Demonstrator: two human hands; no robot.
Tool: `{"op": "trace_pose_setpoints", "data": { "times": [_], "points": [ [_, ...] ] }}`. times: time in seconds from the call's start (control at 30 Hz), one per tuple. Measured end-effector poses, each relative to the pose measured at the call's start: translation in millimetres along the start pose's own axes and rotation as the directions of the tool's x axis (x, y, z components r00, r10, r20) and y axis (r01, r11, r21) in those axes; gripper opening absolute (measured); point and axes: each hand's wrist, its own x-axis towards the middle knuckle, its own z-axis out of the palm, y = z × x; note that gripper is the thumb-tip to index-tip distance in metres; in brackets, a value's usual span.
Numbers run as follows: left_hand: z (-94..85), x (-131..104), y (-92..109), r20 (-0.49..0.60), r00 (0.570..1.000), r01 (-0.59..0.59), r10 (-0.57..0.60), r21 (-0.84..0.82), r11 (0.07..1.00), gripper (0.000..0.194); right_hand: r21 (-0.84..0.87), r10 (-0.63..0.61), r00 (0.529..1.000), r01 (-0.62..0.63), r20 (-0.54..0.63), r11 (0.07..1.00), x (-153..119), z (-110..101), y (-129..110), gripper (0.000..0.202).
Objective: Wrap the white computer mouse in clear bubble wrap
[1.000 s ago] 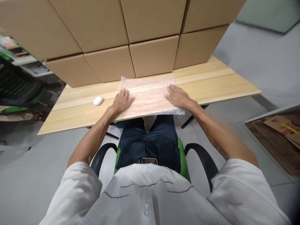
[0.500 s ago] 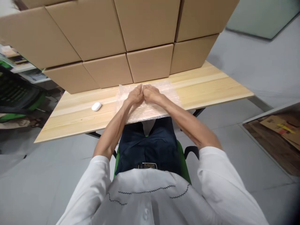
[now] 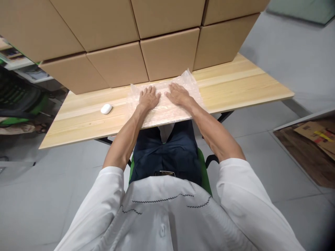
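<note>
1. Smooth white object (image 3: 106,108), on the left part of the wooden table (image 3: 75,122).
2. Left hand (image 3: 149,98), just left of the table's middle, palm down on the clear plastic sheet (image 3: 162,112), fingers spread, grasping nothing.
3. Plastic sheet, spread over the table's middle to its near edge; probably light, limp, slippery, easily creased; best taken by opposite side edges.
4. Right hand (image 3: 178,94), just right of the table's middle, likewise flat, ungripping.

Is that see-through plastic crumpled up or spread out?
Spread out: the plastic sheet lies mostly flat on the table, under the left hand and right hand; one corner sticks up.
</note>
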Motion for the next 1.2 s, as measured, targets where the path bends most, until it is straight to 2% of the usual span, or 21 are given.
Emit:
{"op": "trace_pose_setpoints", "data": {
  "times": [0.2,0.43,0.73,0.87,0.97,1.03,1.1,1.2],
  "points": [
    [-0.2,3,-14,-0.022,0.999,0.024,-0.024,0.015,1.000,0.090,-0.010,0.103,0.995,-0.103,-0.010,0.995,-5,-14,23,0.099],
    [-4.0,1,-31,-0.021,0.996,0.084,-0.083,0.016,0.996,0.099,-0.017,0.188,0.982,-0.188,-0.009,0.982,-6,-27,52,0.099],
    [-5.6,-6,-66,-0.034,0.991,0.129,-0.130,-0.013,0.992,0.099,-0.031,0.280,0.960,-0.280,-0.027,0.959,-23,-35,54,0.097],
    [-6.4,-15,-78,-0.037,0.989,0.142,-0.143,-0.013,0.990,0.099,-0.048,0.316,0.948,-0.317,-0.036,0.947,-27,-36,66,0.096],
    [-9.6,-22,-80,-0.041,0.988,0.149,-0.148,0.015,0.989,0.097,-0.032,0.329,0.940,-0.333,-0.095,0.942,-29,-37,73,0.096],
    [-13.3,-25,-78,-0.063,0.988,0.143,-0.141,0.036,0.989,0.095,-0.017,0.288,0.945,-0.294,-0.156,0.956,-30,-37,67,0.099],
    [-17.0,-28,-72,-0.106,0.988,0.116,-0.110,0.048,0.992,0.093,-0.020,0.209,0.964,-0.216,-0.167,0.976,-32,-34,48,0.101],
    [-18.1,-30,-57,-0.107,0.994,0.034,-0.029,0.040,0.999,0.092,-0.041,0.097,0.994,-0.099,-0.056,0.994,-35,-20,-2,0.097]
  ]
}}
